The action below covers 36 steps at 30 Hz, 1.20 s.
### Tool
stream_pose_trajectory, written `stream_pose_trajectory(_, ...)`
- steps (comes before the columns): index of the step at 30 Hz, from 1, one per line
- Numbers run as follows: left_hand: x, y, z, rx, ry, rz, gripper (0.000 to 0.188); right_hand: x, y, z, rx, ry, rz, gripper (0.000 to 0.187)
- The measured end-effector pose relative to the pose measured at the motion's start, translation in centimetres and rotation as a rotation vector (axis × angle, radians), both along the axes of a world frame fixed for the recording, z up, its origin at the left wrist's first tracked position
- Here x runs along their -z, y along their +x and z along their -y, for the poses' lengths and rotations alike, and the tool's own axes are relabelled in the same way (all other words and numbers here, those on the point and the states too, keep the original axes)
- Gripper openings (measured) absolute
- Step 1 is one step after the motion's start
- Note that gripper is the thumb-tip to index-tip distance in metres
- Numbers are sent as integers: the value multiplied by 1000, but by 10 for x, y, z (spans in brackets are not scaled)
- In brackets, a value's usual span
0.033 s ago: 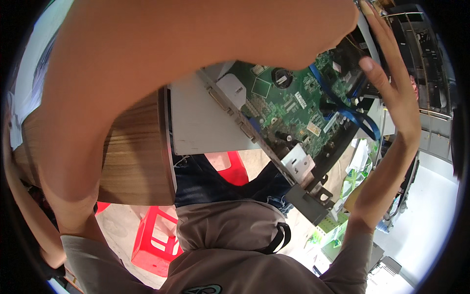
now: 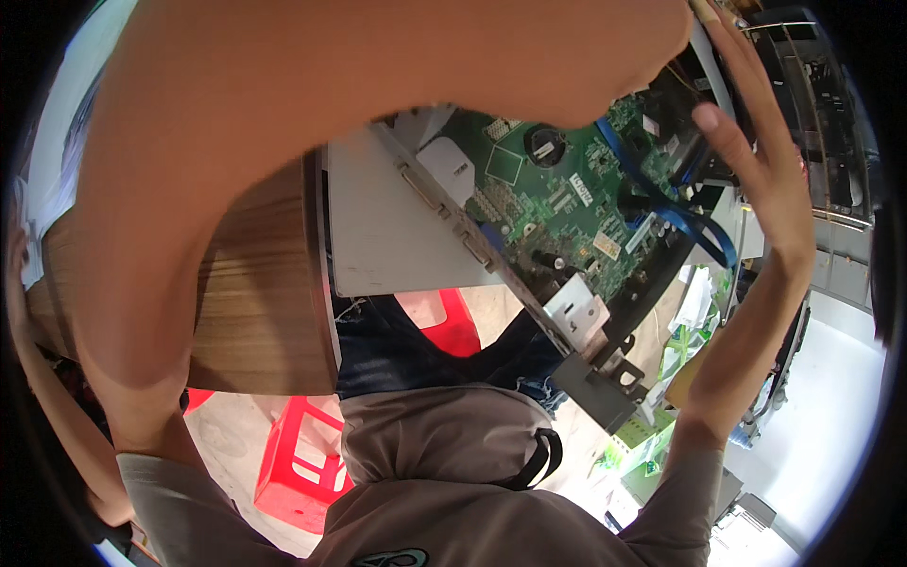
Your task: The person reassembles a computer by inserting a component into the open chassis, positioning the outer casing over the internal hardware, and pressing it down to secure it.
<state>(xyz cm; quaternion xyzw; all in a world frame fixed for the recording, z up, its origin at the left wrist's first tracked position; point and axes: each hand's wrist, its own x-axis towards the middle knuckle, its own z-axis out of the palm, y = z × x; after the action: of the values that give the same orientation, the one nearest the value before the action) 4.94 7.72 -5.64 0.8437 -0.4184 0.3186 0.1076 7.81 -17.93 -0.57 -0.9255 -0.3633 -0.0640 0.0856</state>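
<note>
An opened electronic device with a green circuit board (image 2: 557,189) lies tilted before me, a metal port strip (image 2: 453,217) along its near left side. A blue flat cable (image 2: 680,222) loops over the board. My left arm crosses the top of the view, and my left hand (image 2: 638,52) is over the board's far side. Its fingers look curled under, and what they grip is hidden. At the far right edge of the device my right hand (image 2: 765,161) has its fingers stretched upward and its thumb apart. The fingertips touch near the device's far corner.
A wooden desk (image 2: 255,293) is at the left, beside a pale grey panel (image 2: 397,236) under the device. Red plastic stools (image 2: 298,472) stand on the floor. Wire shelving (image 2: 831,123) with dark parts is at the right. Another person's arm (image 2: 66,435) shows at the far left.
My arms and the device shift only very slightly. The other person's arm at the far left moves a little.
</note>
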Motion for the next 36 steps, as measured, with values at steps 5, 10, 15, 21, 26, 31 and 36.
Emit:
stream_pose_trajectory(5, 1, -1, -6, 20, -24, -7, 21, -8, 10, 1, -11, 37, -29, 67)
stream_pose_trajectory(10, 1, -3, -8, 28, -27, -8, 20, -26, 16, 10, -7, 82, -31, 67)
stream_pose_trajectory(15, -2, -5, -11, 47, -54, -6, 19, -58, 15, 20, 6, 149, -27, 66)
stream_pose_trajectory(21, -8, -11, -20, 95, -106, -9, 19, -45, 16, 8, -17, 225, -155, 66)
stream_pose_trajectory(26, -10, -16, -16, -55, 129, -61, 22, -27, 17, 1, -24, 273, -244, 66)
stream_pose_trajectory(31, -3, -10, -12, -39, 53, -44, 23, -16, 23, -10, -29, 262, -274, 65)
stream_pose_trajectory(36, -5, -5, -6, -7, 13, -40, 24, -34, 22, -4, -38, 2, -79, 69)
